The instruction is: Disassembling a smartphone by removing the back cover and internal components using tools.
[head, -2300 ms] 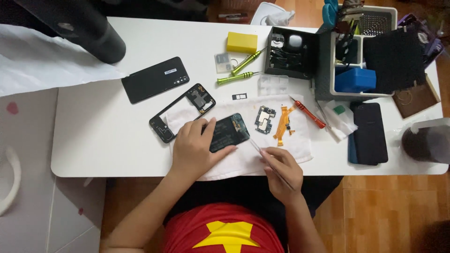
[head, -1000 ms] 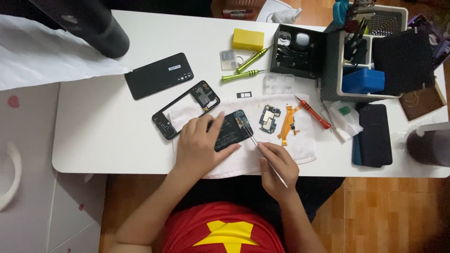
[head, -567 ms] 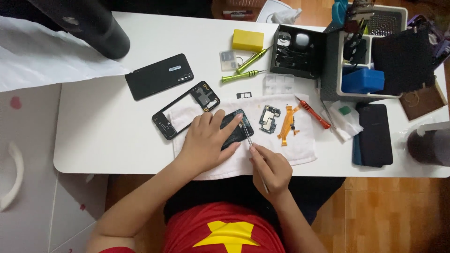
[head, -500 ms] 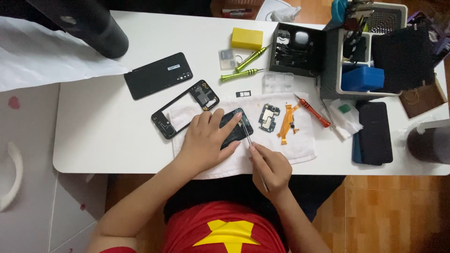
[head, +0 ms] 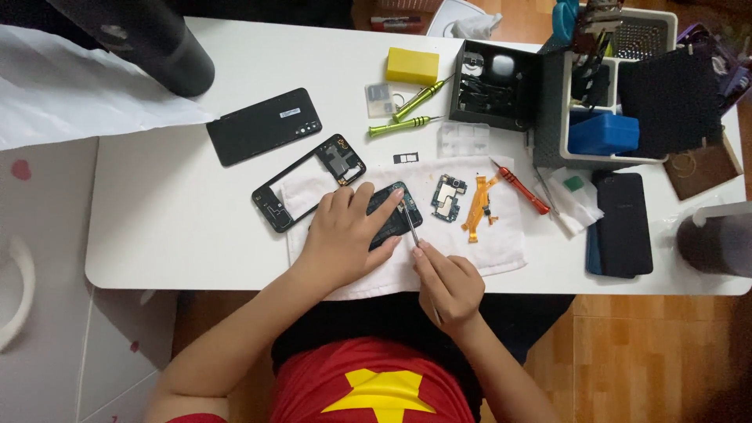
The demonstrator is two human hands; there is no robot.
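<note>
**A:** What are the hands doing?

**B:** The left hand [head: 345, 235] lies flat, fingers spread, pressing down on an opened phone body [head: 395, 215]. The forefinger reaches toward the phone's top end, at 2 o'clock from the palm. The right hand [head: 446, 282] is pinched closed around thin metal tweezers [head: 411, 227], whose tip touches the phone just beside that forefinger.

**A:** Where is the phone, and how does it lie?

**B:** It rests on a white cloth [head: 501, 251] near the front edge of a white table [head: 157, 227]. Its long axis runs from 8 o'clock to 2 o'clock, the uncovered end pointing to 2 o'clock; the hand hides the rest.

**A:** What is nearby?

**B:** At 3 o'clock from the phone, on the cloth, lie a small circuit board [head: 448, 194] and an orange flex cable [head: 478, 207]. At 10 o'clock lies an empty black phone frame [head: 270, 205], with a black back cover [head: 264, 125] beyond it.
</note>
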